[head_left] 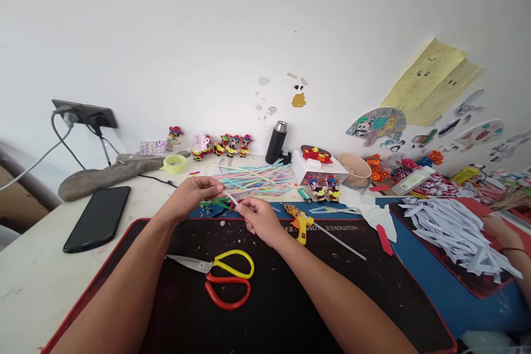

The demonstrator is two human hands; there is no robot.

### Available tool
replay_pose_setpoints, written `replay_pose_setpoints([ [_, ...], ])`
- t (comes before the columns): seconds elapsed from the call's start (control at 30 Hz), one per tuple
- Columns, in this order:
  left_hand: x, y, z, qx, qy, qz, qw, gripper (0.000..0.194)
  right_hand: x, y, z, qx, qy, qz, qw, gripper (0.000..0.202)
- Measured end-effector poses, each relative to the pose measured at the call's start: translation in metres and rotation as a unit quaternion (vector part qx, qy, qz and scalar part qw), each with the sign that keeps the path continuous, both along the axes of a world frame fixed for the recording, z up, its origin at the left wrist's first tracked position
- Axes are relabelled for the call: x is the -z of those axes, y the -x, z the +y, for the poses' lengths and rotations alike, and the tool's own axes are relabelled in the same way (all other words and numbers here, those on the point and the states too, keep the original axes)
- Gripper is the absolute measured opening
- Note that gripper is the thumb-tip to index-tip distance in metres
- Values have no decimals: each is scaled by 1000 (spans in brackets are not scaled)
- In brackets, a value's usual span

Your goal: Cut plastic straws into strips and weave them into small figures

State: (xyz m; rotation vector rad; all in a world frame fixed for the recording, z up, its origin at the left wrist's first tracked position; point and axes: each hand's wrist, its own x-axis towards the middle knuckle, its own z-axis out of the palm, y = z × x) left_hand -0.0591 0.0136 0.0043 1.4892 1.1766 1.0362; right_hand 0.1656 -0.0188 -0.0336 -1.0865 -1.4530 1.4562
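Both my hands meet above the far edge of a black desk mat (290, 298). My left hand (194, 193) and my right hand (259, 218) pinch the two ends of one thin pale strip (231, 198) between their fingertips. Just behind them lies a loose pile of pastel paper strips (257, 177) in pink, blue, green and yellow. Yellow-handled scissors (219, 264) and red-handled scissors (226, 293) lie overlapped on the mat below my hands. A yellow glue gun (301, 222) rests to the right of my right hand.
A black phone (98, 217) lies at left, a tape roll (174, 163), small figurines (232, 145) and a black flask (276, 142) along the wall. White paper shreds (452, 232) cover a red mat at right, where another person's arm (510, 251) rests.
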Motion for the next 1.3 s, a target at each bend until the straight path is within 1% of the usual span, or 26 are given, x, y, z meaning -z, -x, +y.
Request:
replay_pose_setpoints([
  [0.07, 2, 1, 2, -15, -8, 21, 1000, 49, 0, 5, 4, 22, 9, 42, 999, 39],
  [0.17, 7, 1, 5, -27, -33, 82, 996, 48, -3, 15, 9, 51, 22, 97, 994, 38],
  [0.3, 13, 1, 8, -33, -66, 151, 986, 45, -5, 26, 14, 92, 31, 141, 985, 38],
  [0.47, 21, 0, 10, -44, -103, 235, 965, 37, 6, 26, 18, 95, 17, 151, 984, 37],
  [0.6, 23, -3, 9, -61, -122, 264, 955, 34, 15, 16, 20, 91, -16, 110, 990, 37],
  [0.73, 20, -7, 6, -58, -140, 267, 952, 33, 13, 11, 17, 88, -66, 64, 992, 34],
  [0.87, 19, -10, 5, -60, -135, 236, 961, 33, 7, 11, 11, 80, -96, 26, 992, 32],
  [1.0, 18, -11, 5, -49, -124, 216, 967, 35, 4, 10, 9, 82, -103, 24, 991, 31],
  [1.17, 12, -13, 4, -41, -106, 167, 979, 40, 7, 8, 11, 88, -95, 30, 991, 31],
  [1.3, 10, -15, 4, -60, -104, 190, 974, 43, 9, 7, 11, 87, -102, 12, 991, 37],
])
